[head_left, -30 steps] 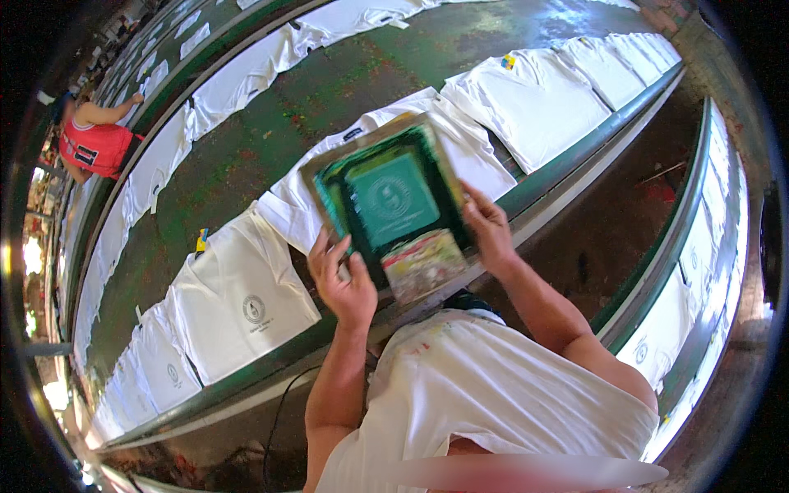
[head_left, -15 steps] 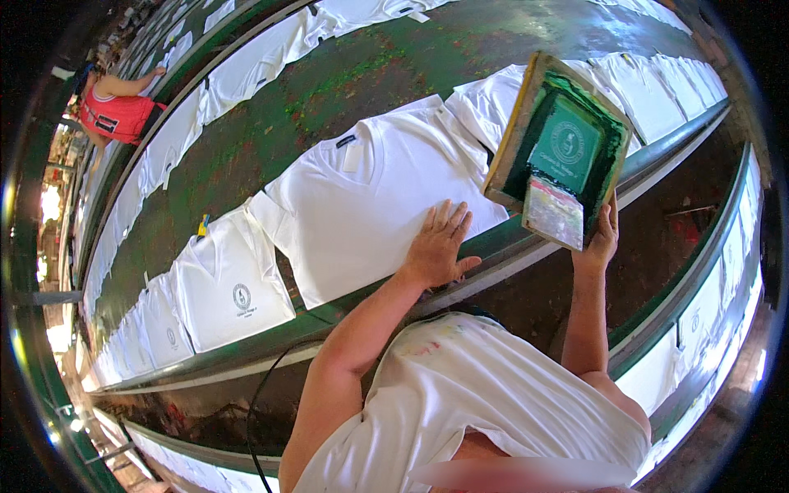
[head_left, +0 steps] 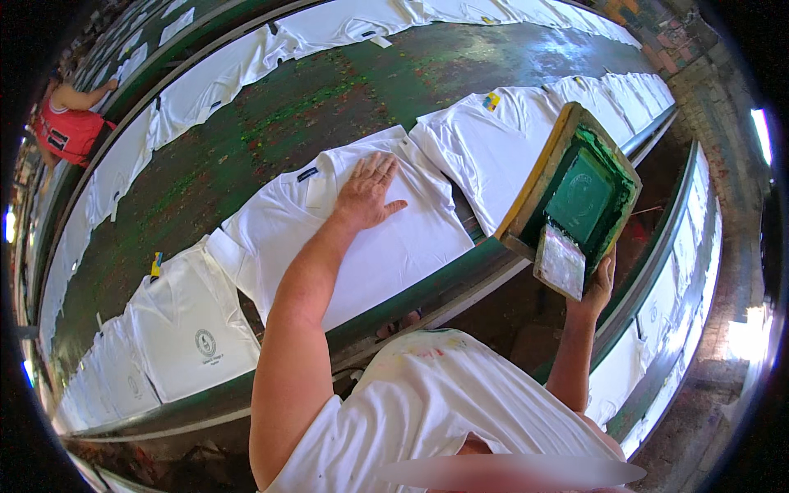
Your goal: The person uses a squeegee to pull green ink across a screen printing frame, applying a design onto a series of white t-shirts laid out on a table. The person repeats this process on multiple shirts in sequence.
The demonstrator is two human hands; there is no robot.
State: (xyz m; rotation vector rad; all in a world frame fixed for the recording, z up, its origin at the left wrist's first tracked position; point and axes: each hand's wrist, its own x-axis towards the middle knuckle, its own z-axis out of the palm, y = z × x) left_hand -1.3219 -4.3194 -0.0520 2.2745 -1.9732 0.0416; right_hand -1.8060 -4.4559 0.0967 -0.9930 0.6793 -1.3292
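Observation:
A white V-neck T-shirt (head_left: 394, 234) lies spread on the green table (head_left: 271, 123) before me, its chest unprinted. My left hand (head_left: 367, 193) rests flat on it beside the neckline, fingers stretched out. On the right, my right hand (head_left: 600, 287) grips a wooden-framed printing screen (head_left: 579, 193) by its lower edge, holding it tilted up off the table. Dark green ink coats the screen's inside around a round emblem. A flat squeegee (head_left: 560, 261) with a pale, paint-smeared face leans in the lower part of the frame. The fingers behind the frame are partly hidden.
To the left lies a white shirt with a dark round print (head_left: 205, 345); further white shirts (head_left: 485, 152) line both table edges. Another table with shirts (head_left: 657, 312) runs behind me at right. A person in a red jersey (head_left: 70, 131) works at the far left.
My left hand has slid up the shirt from its lower edge toward the neckline. The screen stays in my right hand, tilted slightly differently. The whole view has shifted.

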